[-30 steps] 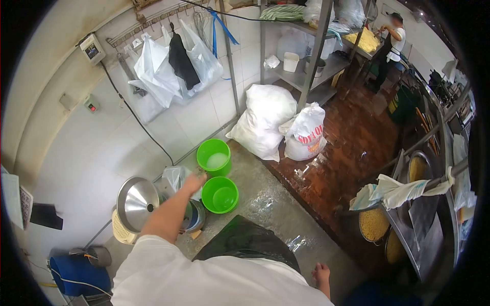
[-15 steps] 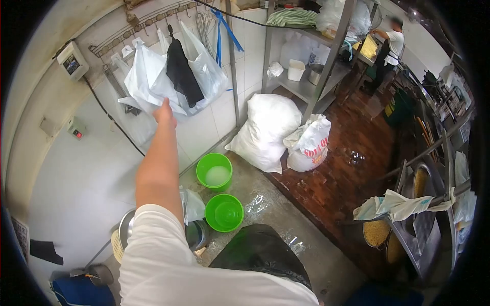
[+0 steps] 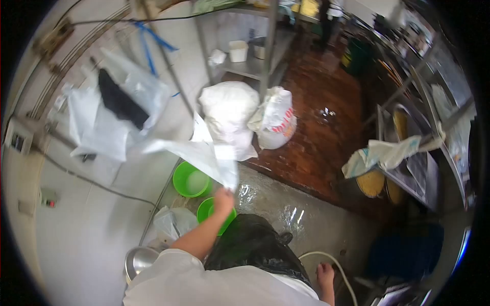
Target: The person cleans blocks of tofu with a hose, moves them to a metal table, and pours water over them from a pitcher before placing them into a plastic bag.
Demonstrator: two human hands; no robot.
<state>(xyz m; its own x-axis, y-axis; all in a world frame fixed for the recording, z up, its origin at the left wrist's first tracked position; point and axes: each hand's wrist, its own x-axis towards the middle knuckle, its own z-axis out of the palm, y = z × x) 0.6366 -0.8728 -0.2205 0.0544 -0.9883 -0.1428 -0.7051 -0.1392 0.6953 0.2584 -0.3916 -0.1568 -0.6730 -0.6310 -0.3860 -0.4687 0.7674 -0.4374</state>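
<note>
My left hand (image 3: 223, 201) is closed on one corner of a white plastic bag (image 3: 204, 155), which trails flat and blurred up and to the left in front of me. Below that hand sit two green basins (image 3: 191, 178), the farther one with whitish water in it. More white plastic bags (image 3: 94, 120) hang on the wall at the left with a black cloth (image 3: 120, 99) among them. Low at my side, my right hand (image 3: 325, 275) hangs with loosely bent fingers and nothing visible in it, close to a pale hose (image 3: 339, 268).
Two full white sacks (image 3: 229, 115) stand by a metal shelf (image 3: 247, 66). A steel bowl (image 3: 140, 261) lies near my left side. Wet concrete meets a reddish-brown floor (image 3: 316, 153). At the right is a metal rack (image 3: 418, 178) with a draped cloth. Far back, a person's dark legs show.
My left hand has come away from the wall hooks toward my body, bringing a white plastic bag. My view has turned right and down, and my right hand now shows.
</note>
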